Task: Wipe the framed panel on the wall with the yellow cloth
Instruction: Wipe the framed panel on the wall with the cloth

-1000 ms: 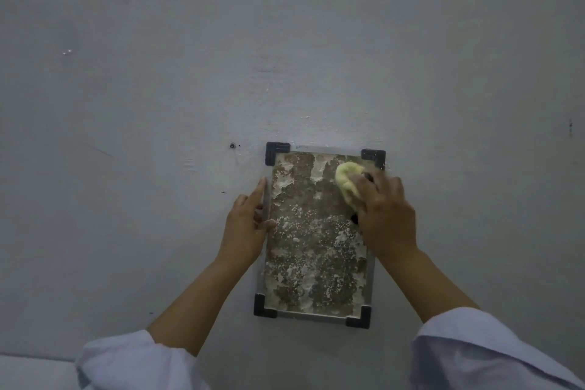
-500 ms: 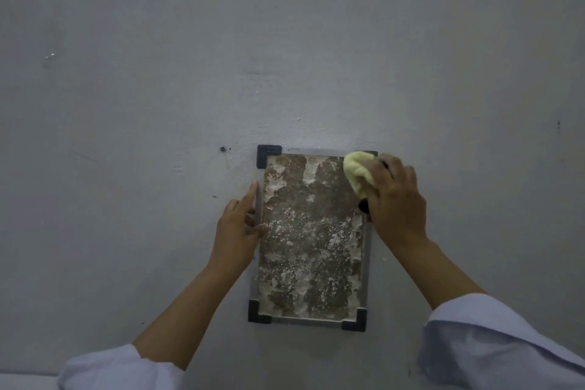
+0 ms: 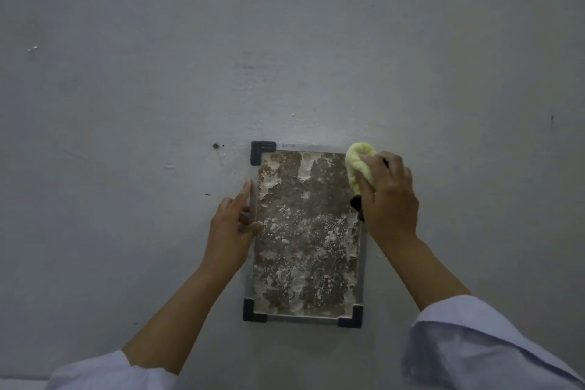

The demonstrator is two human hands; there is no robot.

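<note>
A framed panel hangs on the grey wall, with a mottled brown and white surface, a silver frame and black corner caps. My right hand grips a bunched yellow cloth and presses it on the panel's upper right corner, hiding that corner cap. My left hand rests flat on the wall against the frame's left edge, index finger straight up along it, thumb touching the panel.
The grey wall fills the view. A small screw or hole sits left of the panel's top left corner. My pale sleeves show at the bottom.
My right hand has slid the yellow cloth from the panel's upper middle rightwards and up to the top right corner. My left hand has stayed on the left edge.
</note>
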